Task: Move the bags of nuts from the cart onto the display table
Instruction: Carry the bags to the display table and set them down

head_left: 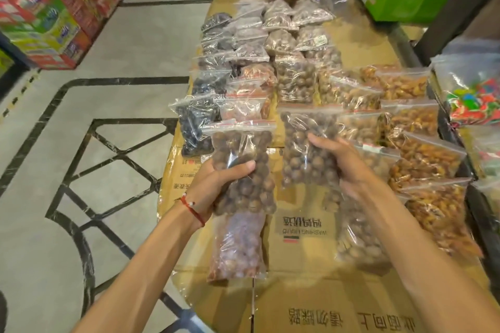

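Two bags of round brown nuts are held up, one per hand; the left hand curls round the left bag, the right hand grips the right bag at its side; both hang over the cardboard-covered tabletop, likely to extend the rows of bags; bare cardboard lies between columns, toward the near edge.

Stacked coloured cartons are seen at ten o'clock on a grey floor lined in black. A green box is set at one o'clock, bagged bright sweets at three o'clock.
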`<action>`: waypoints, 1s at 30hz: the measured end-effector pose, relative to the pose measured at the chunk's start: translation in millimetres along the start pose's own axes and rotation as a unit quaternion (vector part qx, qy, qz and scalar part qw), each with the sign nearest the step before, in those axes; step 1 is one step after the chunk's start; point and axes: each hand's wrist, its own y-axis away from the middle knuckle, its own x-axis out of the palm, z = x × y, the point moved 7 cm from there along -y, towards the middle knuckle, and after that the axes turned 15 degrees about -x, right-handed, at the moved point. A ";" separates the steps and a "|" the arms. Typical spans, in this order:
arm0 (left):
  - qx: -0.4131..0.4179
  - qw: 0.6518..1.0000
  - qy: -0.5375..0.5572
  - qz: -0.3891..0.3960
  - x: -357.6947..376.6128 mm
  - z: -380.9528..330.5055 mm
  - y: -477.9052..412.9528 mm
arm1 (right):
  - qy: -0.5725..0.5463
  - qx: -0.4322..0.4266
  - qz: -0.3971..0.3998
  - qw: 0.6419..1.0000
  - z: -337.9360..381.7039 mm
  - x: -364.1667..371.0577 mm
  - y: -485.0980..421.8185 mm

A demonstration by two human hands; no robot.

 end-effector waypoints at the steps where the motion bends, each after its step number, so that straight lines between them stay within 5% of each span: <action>1: -0.004 1.000 0.000 -0.002 0.4 -1.0 -2.7 | 0.007 0.003 -0.005 1.000 4.1 1.7 -13.4; 26: -0.054 0.997 0.046 -0.001 -12.9 17.3 -34.5 | -0.025 -0.003 -0.111 0.993 -26.3 16.5 -147.3; 30: -0.046 0.998 0.031 0.013 -10.6 17.2 -31.4 | 0.081 -0.003 -0.146 0.986 -46.8 7.4 -159.1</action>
